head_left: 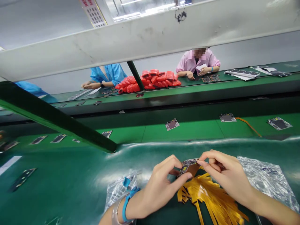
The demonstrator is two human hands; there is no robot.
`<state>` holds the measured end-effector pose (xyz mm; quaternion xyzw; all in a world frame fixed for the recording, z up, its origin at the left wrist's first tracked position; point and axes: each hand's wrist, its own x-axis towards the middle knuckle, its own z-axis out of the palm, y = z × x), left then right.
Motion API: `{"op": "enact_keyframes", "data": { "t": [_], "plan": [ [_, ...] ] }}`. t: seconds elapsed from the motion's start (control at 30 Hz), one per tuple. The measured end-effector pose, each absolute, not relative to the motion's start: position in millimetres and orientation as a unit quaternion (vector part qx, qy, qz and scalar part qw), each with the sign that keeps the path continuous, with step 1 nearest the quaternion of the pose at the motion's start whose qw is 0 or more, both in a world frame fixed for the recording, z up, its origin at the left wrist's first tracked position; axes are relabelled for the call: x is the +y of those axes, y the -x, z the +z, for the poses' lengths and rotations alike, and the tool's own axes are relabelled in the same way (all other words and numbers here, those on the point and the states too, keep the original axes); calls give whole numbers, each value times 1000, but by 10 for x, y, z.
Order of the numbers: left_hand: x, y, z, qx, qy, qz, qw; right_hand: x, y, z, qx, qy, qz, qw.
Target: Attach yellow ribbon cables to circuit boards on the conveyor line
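Note:
Between my two hands is a small circuit board (187, 166), raised and tilted above the green mat. My left hand (165, 181) grips its left side between thumb and fingers, and a blue strap circles that wrist. At the board's upper right corner, the thumb and index finger of my right hand (221, 170) are pinched together; whether they hold the board's edge or a small part there is too fine to see. Just below lies a heap of orange flex cables (208, 195), with dark connectors at their ends.
Crumpled clear plastic bags (267, 178) lie right and left of my arms. Ahead, a green conveyor belt (154, 134) carries several boards (172, 124), one with an orange cable (248, 126). A green post (56, 115) slants at left. Beyond are red packets (150, 80) and co-workers (198, 64).

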<state>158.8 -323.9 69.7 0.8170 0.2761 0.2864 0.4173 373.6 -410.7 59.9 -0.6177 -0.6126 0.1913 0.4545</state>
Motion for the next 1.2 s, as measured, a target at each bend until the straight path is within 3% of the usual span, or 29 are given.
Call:
{"op": "enact_keyframes", "data": {
  "t": [0.13, 0.23, 0.3, 0.37, 0.47, 0.67, 0.83, 1.2],
  "plan": [
    [-3224, -1643, 671, 286, -763, 278, 509, -4125, -3747, 553, -667, 603, 136, 416],
    [-3170, -1739, 619, 293, -594, 229, 713, -4154, -3747, 530, -708, 575, 101, 397],
    [-3126, -1806, 591, 310, -448, 156, 824, -4178, -3746, 578, -695, 587, 131, 394],
    [-3089, -1857, 577, 342, -351, 120, 863, -4203, -3754, 679, -644, 622, 219, 387],
    [-3050, -1891, 576, 363, -348, 161, 849, -4225, -3786, 834, -563, 638, 371, 371],
    [-3032, -1825, 648, 339, -507, 185, 770, -4186, -3827, 876, -484, 602, 524, 360],
    [-3080, -1723, 814, 336, -616, 134, 699, -4145, -3790, 880, -456, 541, 587, 395],
    [-3151, -1654, 910, 317, -685, 77, 652, -4164, -3731, 813, -451, 549, 622, 329]
  ]
}}
